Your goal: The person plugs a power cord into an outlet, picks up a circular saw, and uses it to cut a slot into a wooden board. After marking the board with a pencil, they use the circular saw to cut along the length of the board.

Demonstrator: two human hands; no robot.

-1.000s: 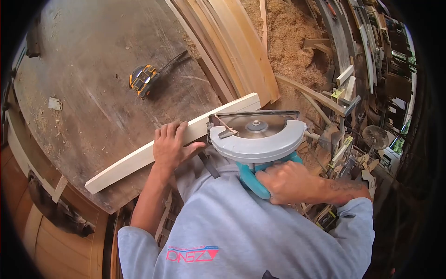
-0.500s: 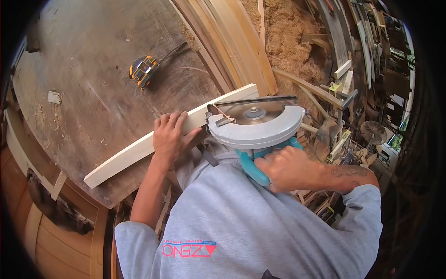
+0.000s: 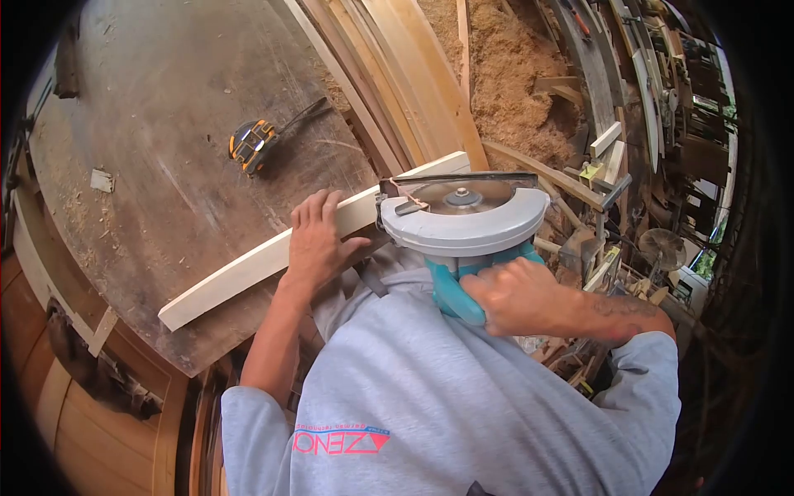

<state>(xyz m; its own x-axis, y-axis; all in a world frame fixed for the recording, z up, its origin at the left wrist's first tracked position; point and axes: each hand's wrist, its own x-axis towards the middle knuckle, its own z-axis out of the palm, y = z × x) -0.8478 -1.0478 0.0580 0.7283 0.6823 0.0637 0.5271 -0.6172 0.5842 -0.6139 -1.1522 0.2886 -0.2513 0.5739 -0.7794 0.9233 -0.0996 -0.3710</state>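
Observation:
A pale wooden board [image 3: 240, 277] lies aslant along the near edge of the worktable. My left hand [image 3: 317, 244] is clamped over its middle, fingers across the top and thumb out toward me. In my right hand [image 3: 521, 296], closed round the teal handle, is a circular saw [image 3: 467, 227]. Its grey guard and round blade face up toward me, and its base edge overlaps the board's right part in this view. The saw hides some of the board there. The blade's teeth look smeared.
On the worktable [image 3: 182, 124] sit a black and yellow device [image 3: 252, 147] with a dark strip and a small pale scrap [image 3: 102, 180]. Long planks [image 3: 405, 74] run beyond the table, beside heaped wood shavings [image 3: 513, 99]. A wooden door panel [image 3: 99, 430] is at lower left.
The saw and my right hand have shifted slightly right in view. My left hand and the board also appear a little farther right, as does the whole scene slightly tilt. Both holds stay the same.

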